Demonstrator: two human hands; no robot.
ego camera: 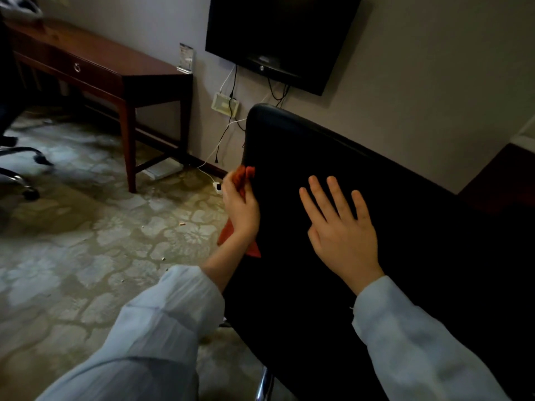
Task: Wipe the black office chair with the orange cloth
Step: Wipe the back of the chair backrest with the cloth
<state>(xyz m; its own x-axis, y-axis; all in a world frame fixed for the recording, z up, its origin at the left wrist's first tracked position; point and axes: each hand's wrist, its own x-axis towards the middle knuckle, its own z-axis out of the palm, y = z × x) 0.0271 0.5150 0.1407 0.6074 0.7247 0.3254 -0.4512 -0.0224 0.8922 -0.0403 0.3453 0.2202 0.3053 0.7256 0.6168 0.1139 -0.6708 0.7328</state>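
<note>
The black office chair [405, 256] fills the right half of the head view, its broad back panel facing me. My left hand [241, 206] grips the orange cloth [241, 176] and presses it against the chair's left edge; a corner of the cloth hangs below my wrist. My right hand [341, 227] lies flat on the chair's black surface with fingers spread, holding nothing. Both arms wear pale blue sleeves.
A dark wooden desk [115, 70] stands at the left against the wall. A black TV [278, 36] hangs above the chair, with cables and a wall socket [225, 104] below it. Another chair's wheeled base [20, 172] sits far left on patterned carpet.
</note>
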